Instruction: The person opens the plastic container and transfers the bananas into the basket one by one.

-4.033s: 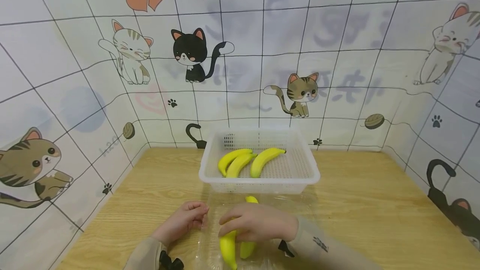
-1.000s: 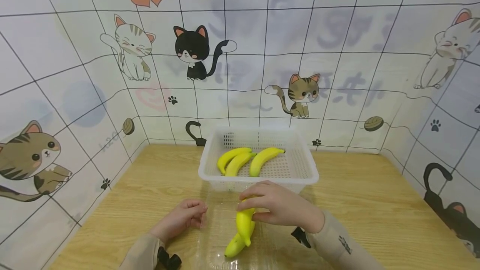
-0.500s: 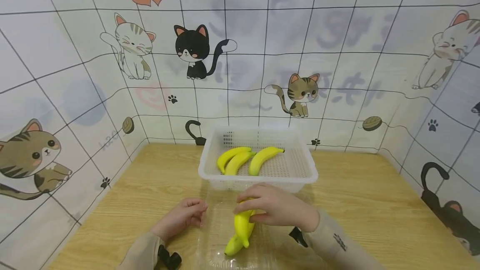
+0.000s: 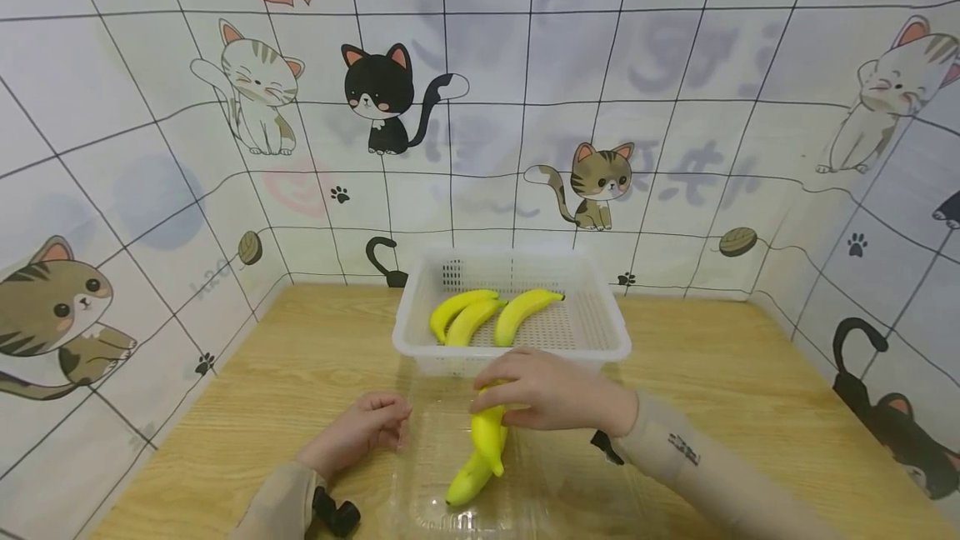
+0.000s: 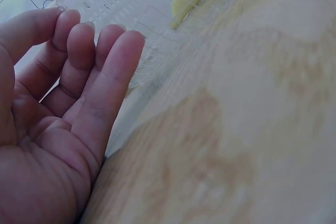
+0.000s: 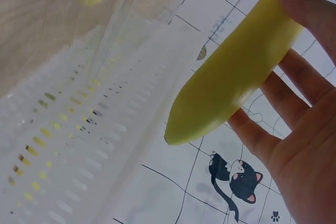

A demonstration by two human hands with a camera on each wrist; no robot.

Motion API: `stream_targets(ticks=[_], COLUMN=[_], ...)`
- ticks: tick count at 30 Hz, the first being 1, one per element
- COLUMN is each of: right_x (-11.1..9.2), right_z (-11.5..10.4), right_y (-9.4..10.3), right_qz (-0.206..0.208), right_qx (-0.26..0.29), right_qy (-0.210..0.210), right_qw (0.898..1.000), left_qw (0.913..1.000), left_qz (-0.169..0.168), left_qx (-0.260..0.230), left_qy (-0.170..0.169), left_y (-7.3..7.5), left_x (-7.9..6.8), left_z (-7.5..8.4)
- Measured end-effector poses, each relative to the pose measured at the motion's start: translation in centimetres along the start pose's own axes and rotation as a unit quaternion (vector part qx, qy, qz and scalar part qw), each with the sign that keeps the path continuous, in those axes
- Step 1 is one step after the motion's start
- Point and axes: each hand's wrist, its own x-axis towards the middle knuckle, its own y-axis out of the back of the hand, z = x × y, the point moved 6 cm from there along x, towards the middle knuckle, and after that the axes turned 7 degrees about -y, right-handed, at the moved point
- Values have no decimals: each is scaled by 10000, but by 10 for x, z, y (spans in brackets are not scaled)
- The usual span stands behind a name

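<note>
Between the thumb and fingertips of my left hand (image 4: pixel 362 432) is the left rim of a clear plastic box (image 4: pixel 420 482); the left wrist view shows the hand (image 5: pixel 79 87) pinching a thin clear edge. My right hand (image 4: pixel 558 394) grips a yellow banana (image 4: pixel 487 440) by its upper part, holding it over the box. In the right wrist view that banana (image 6: pixel 231 72) lies between thumb and fingers. Beneath it, a second banana (image 4: pixel 470 480) lies slantwise in the box, partly hidden by the held one.
Behind the box stands a white perforated basket (image 4: pixel 585 348) with three bananas (image 4: pixel 525 315) inside. Both stand on a wood-grain table (image 4: pixel 705 373). A cat-patterned sheet (image 4: pixel 487 107) covers the walls around it. A black strap piece (image 4: pixel 336 513) sits at my left wrist.
Since four seconds ago my right hand has moved away from me and to the right, with a banana in its grip. Over the last second it barely shifts. The left hand stays at the rim.
</note>
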Motion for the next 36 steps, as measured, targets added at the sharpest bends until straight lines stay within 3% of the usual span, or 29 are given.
stream_targets(ticks=[19, 36], right_x=[6, 16], right_z=[22, 58], right_y=[20, 27], right_qz=[-300, -943], right_qx=[-47, 193], right_qy=[-207, -588], right_qw=[9993, 9936], left_qw=[10000, 10000], left_qz=[-12, 30], left_qx=[13, 3], left_qy=[-24, 24], left_y=[0, 0], left_x=[0, -1], left_z=[1, 0])
